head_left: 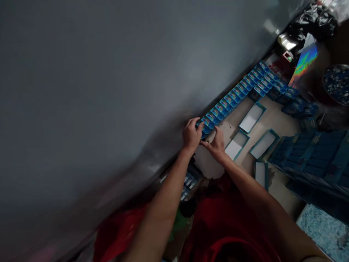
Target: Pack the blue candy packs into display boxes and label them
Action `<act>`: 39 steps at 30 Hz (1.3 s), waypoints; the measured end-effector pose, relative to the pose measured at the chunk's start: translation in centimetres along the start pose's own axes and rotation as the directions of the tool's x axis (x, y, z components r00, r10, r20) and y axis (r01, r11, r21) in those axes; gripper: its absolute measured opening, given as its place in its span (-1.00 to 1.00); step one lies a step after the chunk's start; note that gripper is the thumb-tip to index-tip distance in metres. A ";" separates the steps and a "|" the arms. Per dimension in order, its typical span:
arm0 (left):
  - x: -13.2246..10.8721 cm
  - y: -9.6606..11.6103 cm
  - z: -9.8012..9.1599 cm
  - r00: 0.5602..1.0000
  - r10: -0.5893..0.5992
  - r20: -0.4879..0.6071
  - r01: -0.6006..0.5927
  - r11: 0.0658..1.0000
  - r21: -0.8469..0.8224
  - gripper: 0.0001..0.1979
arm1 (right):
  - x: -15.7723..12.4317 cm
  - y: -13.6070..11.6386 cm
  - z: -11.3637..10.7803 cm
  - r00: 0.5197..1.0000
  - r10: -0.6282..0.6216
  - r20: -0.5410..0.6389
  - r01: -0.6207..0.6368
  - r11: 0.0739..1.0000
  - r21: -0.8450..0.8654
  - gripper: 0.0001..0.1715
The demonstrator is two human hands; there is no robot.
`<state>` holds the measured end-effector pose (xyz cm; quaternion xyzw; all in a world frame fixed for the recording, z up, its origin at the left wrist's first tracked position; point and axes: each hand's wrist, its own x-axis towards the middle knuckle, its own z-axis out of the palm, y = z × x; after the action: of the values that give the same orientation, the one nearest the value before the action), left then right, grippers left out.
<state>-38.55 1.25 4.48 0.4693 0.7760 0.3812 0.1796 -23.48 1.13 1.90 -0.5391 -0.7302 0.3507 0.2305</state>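
A long row of small blue boxes (230, 100) with printed fronts stands along the grey wall. My left hand (192, 135) is at the near end of this row, its fingers curled over the last box. Just to the right, my right hand (217, 143) has its thumb and fingers spread apart, with nothing visible between them. It is close to the same end of the row, beside a pale worn patch of the tabletop. Open white-lined trays with blue rims, such as this tray (252, 118), lie to the right of my right hand.
The grey wall (109, 91) borders the table on the left. Stacked dark blue cartons (313, 153) fill the right side. A round bowl of small pieces (338, 83), a shiny rainbow sheet (307, 63) and black plastic (313, 22) are at the far right.
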 end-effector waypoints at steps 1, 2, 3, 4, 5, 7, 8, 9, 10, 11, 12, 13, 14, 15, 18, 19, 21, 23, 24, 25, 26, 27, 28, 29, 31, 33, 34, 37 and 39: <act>1.5 -0.2 0.9 0.999 0.017 0.039 -0.016 1.000 -0.015 -0.65 | 0.3 -0.2 0.8 1.000 0.007 -0.028 -0.007 1.000 -0.015 0.17; 2.7 -0.4 1.8 0.997 0.018 0.076 -0.016 0.999 -0.031 -0.65 | 0.6 -0.5 1.4 0.999 0.017 -0.050 -0.019 0.999 -0.038 0.16; 3.4 -0.8 2.5 0.995 0.011 0.104 -0.007 0.999 -0.045 -0.66 | 0.8 -0.9 1.8 0.997 0.031 -0.068 -0.036 0.997 -0.067 0.14; 3.8 -1.2 3.0 0.993 0.000 0.119 0.007 0.998 -0.056 -0.67 | 1.0 -1.3 2.1 0.995 0.050 -0.081 -0.059 0.993 -0.105 0.11; 3.8 -1.6 3.2 0.992 -0.012 0.126 0.020 0.998 -0.064 -0.69 | 1.0 -1.8 2.4 0.994 0.069 -0.088 -0.082 0.985 -0.150 0.07; 3.1 -2.5 3.1 0.992 -0.028 0.127 0.037 0.997 -0.074 -0.70 | 1.1 -3.1 2.8 0.993 0.093 -0.073 -0.108 0.961 -0.254 -0.07; 2.7 -2.9 2.9 0.991 -0.030 0.131 0.041 0.996 -0.079 -0.69 | 1.1 -3.9 3.0 0.994 0.098 -0.049 -0.108 0.946 -0.305 -0.17; 2.3 -3.2 2.6 0.990 -0.034 0.139 0.046 0.995 -0.086 -0.69 | 1.1 -4.6 3.3 0.994 0.108 -0.021 -0.108 0.929 -0.353 -0.26; 2.1 -3.6 2.3 0.988 -0.040 0.149 0.054 0.994 -0.096 -0.68 | 1.2 -5.2 3.6 0.993 0.122 0.005 -0.110 0.912 -0.396 -0.33; 2.1 -3.8 2.1 0.986 -0.047 0.160 0.065 0.992 -0.108 -0.68 | 1.5 -5.8 4.0 0.990 0.139 0.025 -0.114 0.895 -0.431 -0.36; 2.3 -4.1 2.0 0.984 -0.058 0.171 0.079 0.990 -0.120 -0.68 | 1.8 -6.1 4.3 0.987 0.155 0.037 -0.121 0.879 -0.461 -0.35; 2.7 -4.2 2.0 0.981 -0.068 0.183 0.094 0.987 -0.132 -0.69 | 2.3 -6.3 4.5 0.985 0.164 0.045 -0.122 0.866 -0.485 -0.32; 3.1 -4.2 1.9 0.978 -0.080 0.194 0.109 0.984 -0.144 -0.70 | 2.7 -6.4 4.6 0.986 0.161 0.053 -0.112 0.857 -0.503 -0.27; 3.4 -4.0 1.7 0.975 -0.092 0.204 0.125 0.980 -0.157 -0.71 | 3.1 -6.4 4.6 0.987 0.146 0.067 -0.090 0.852 -0.516 -0.18; 2.6 -3.1 -0.1 0.978 -0.129 0.164 0.166 0.957 -0.239 -0.72 | 3.2 -6.6 3.0 0.986 0.100 0.134 -0.017 0.856 -0.517 0.12; 1.4 -2.7 -1.0 0.984 -0.155 0.093 0.175 0.944 -0.278 -0.71 | 2.7 -6.7 1.9 0.983 0.084 0.161 0.008 0.867 -0.499 0.19; -2.1 -2.0 -2.7 0.961 -0.246 -0.123 0.190 0.919 -0.345 -0.70 | 1.0 -6.9 -1.1 0.980 0.032 0.198 0.057 0.902 -0.427 0.27; -6.6 -1.3 -3.4 0.865 -0.377 -0.330 0.250 0.896 -0.368 -0.69 | -0.8 -6.3 -5.2 0.983 -0.051 0.176 0.104 0.945 -0.310 0.34; -8.7 -0.8 -3.2 0.831 -0.436 -0.347 0.308 0.878 -0.366 -0.68 | -1.5 -5.5 -7.6 0.988 -0.086 0.128 0.116 0.962 -0.246 0.38; -10.4 -0.2 -2.4 0.830 -0.476 -0.290 0.369 0.860 -0.353 -0.66 | -1.7 -4.3 -10.0 0.992 -0.109 0.056 0.118 0.974 -0.192 0.42; -11.6 0.5 -1.0 0.858 -0.481 -0.180 0.409 0.852 -0.328 -0.63 | -1.5 -2.8 -12.4 0.992 -0.125 -0.031 0.119 0.980 -0.159 0.42; -12.0 1.5 0.8 0.895 -0.443 -0.058 0.407 0.863 -0.298 -0.59 | -0.8 -0.8 -14.8 0.983 -0.131 -0.132 0.110 0.982 -0.154 0.39; -11.8 2.8 3.1 0.930 -0.365 0.053 0.365 0.891 -0.269 -0.56 | 0.4 1.3 -16.9 0.964 -0.133 -0.231 0.095 0.981 -0.171 0.35; -10.8 4.2 5.8 0.958 -0.256 0.133 0.281 0.929 -0.239 -0.53 | 2.1 3.6 -18.8 0.938 -0.138 -0.319 0.079 0.978 -0.193 0.32; -7.0 7.2 11.3 0.976 -0.046 0.212 0.078 0.987 -0.143 -0.50 | 6.1 8.1 -21.6 0.894 -0.151 -0.422 0.059 0.973 -0.224 0.28; -2.4 9.7 16.3 0.944 0.065 0.323 -0.073 0.997 0.013 -0.40 | 9.9 11.9 -23.1 0.888 -0.180 -0.423 0.078 0.966 -0.247 0.28; -0.3 10.5 18.3 0.909 0.069 0.412 -0.117 0.989 0.092 -0.37 | 11.4 13.5 -23.5 0.898 -0.192 -0.395 0.090 0.960 -0.264 0.28; 3.6 11.3 21.8 0.819 0.002 0.574 -0.154 0.964 0.216 -0.42 | 13.5 16.2 -23.9 0.944 -0.190 -0.271 0.093 0.939 -0.332 0.26; 3.9 10.9 22.5 0.796 -0.013 0.605 -0.166 0.957 0.238 -0.42 | 13.6 16.6 -24.1 0.966 -0.162 -0.199 0.076 0.921 -0.383 0.26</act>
<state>-19.72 17.11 -1.47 0.6175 0.7050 0.1068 0.3321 -0.09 23.26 4.29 -0.5638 -0.7838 0.1271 0.2271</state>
